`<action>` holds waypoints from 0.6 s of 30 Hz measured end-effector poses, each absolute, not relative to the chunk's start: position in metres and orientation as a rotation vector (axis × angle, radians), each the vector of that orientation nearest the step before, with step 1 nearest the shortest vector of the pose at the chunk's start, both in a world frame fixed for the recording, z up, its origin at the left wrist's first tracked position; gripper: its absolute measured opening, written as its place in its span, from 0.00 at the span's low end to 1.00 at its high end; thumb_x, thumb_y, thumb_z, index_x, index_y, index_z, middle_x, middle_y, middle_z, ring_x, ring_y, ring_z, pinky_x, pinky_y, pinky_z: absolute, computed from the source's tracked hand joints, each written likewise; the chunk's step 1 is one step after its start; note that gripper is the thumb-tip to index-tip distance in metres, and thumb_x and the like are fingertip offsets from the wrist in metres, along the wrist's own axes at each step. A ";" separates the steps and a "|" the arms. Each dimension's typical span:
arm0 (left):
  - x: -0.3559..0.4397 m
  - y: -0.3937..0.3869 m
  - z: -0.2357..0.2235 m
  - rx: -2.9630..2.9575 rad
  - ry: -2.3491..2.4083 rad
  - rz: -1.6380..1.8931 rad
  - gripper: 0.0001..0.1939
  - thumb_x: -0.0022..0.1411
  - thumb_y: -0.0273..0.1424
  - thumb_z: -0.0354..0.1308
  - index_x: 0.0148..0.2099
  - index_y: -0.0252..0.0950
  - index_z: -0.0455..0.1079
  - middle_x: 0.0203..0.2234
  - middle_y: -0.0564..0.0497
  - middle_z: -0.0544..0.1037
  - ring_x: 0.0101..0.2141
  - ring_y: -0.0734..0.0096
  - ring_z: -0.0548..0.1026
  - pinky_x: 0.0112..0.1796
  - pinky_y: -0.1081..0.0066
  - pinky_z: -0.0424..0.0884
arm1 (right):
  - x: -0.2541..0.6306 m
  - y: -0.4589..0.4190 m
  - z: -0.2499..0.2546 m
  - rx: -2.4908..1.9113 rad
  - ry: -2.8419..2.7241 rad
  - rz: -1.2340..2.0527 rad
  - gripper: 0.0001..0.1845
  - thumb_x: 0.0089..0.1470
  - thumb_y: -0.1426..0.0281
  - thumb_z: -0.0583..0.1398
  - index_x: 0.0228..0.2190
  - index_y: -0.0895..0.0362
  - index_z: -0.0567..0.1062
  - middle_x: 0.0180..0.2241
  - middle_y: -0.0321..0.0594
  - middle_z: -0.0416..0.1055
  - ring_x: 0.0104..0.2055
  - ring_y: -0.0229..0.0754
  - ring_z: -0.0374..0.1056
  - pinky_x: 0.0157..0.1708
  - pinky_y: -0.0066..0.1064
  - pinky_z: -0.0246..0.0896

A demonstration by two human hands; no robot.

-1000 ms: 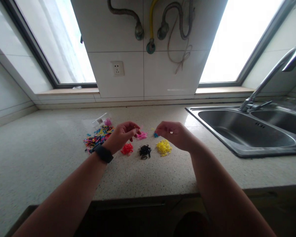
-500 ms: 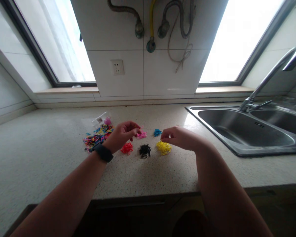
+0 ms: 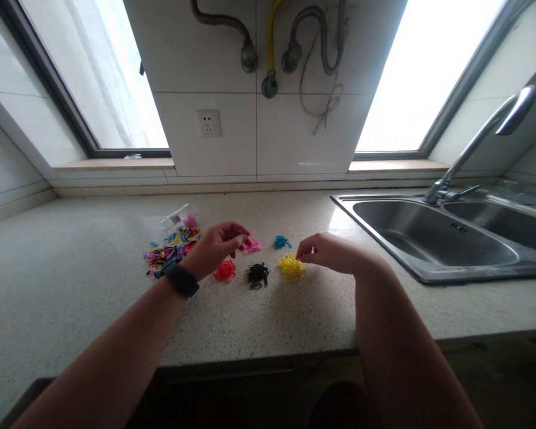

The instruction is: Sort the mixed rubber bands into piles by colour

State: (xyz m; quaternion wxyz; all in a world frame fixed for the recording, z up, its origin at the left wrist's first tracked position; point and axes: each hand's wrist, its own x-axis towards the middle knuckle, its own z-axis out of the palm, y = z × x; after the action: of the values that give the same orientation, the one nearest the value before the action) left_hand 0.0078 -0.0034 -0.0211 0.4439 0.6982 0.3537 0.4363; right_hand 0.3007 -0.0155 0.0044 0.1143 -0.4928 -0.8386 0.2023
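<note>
Small rubber bands lie on the counter, sorted by colour into little heaps. My left hand (image 3: pixel 218 245), with a dark watch on its wrist, hovers above the red heap (image 3: pixel 225 270) and beside the pink heap (image 3: pixel 252 245). Its thumb and fingers are pinched around a tiny yellowish rubber band (image 3: pixel 242 232). At the right edge of the yellow heap (image 3: pixel 291 267) are the fingertips of my right hand (image 3: pixel 324 250), closed together; whatever they hold is too small to make out. Between the hands sit a black heap (image 3: pixel 257 273) and a blue heap (image 3: pixel 281 241).
A mixed-colour pile of rubber bands (image 3: pixel 172 247) is partly hidden behind my left hand. Behind it lies a clear plastic bag (image 3: pixel 175 217) with a pink item. A steel double sink (image 3: pixel 424 275) with a tap (image 3: pixel 469 146) is at the right.
My right hand has shifted from over the yellow heap to its right edge. The left hand keeps its pinch almost in place. The whole view has moved slightly.
</note>
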 end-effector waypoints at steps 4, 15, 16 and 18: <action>0.008 -0.004 -0.020 1.736 0.886 1.075 0.06 0.62 0.31 0.59 0.41 0.34 0.71 0.33 0.47 0.79 0.30 0.74 0.74 0.26 0.76 0.69 | 0.302 -0.014 0.003 -1.471 -2.457 0.555 0.09 0.52 0.73 0.62 0.35 0.55 0.83 0.30 0.40 0.78 0.28 0.39 0.68 0.29 0.31 0.59; 0.010 -0.005 -0.018 1.725 0.885 1.077 0.07 0.61 0.31 0.60 0.40 0.34 0.72 0.31 0.50 0.77 0.28 0.76 0.72 0.26 0.76 0.69 | 0.299 -0.013 0.006 -1.436 -2.365 0.332 0.10 0.58 0.69 0.59 0.38 0.55 0.80 0.30 0.40 0.77 0.28 0.38 0.67 0.30 0.30 0.58; 0.010 -0.006 -0.018 1.728 0.887 1.076 0.07 0.61 0.31 0.60 0.40 0.33 0.72 0.30 0.50 0.77 0.27 0.76 0.71 0.26 0.76 0.69 | 0.299 -0.012 0.006 -1.450 -2.363 0.313 0.10 0.58 0.68 0.59 0.38 0.55 0.80 0.31 0.40 0.77 0.29 0.38 0.68 0.30 0.30 0.58; 0.011 -0.006 -0.018 1.732 0.886 1.077 0.07 0.61 0.31 0.60 0.40 0.33 0.72 0.30 0.50 0.76 0.26 0.77 0.70 0.25 0.77 0.69 | 0.302 -0.011 0.005 -1.506 -2.360 0.278 0.10 0.57 0.67 0.59 0.37 0.56 0.80 0.32 0.41 0.77 0.29 0.39 0.68 0.30 0.30 0.58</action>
State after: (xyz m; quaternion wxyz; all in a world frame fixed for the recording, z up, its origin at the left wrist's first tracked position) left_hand 0.0107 -0.0062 -0.0175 0.4428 0.6984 0.3573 0.4342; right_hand 0.3021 -0.0111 0.0050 0.1636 -0.5281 -0.8276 0.0974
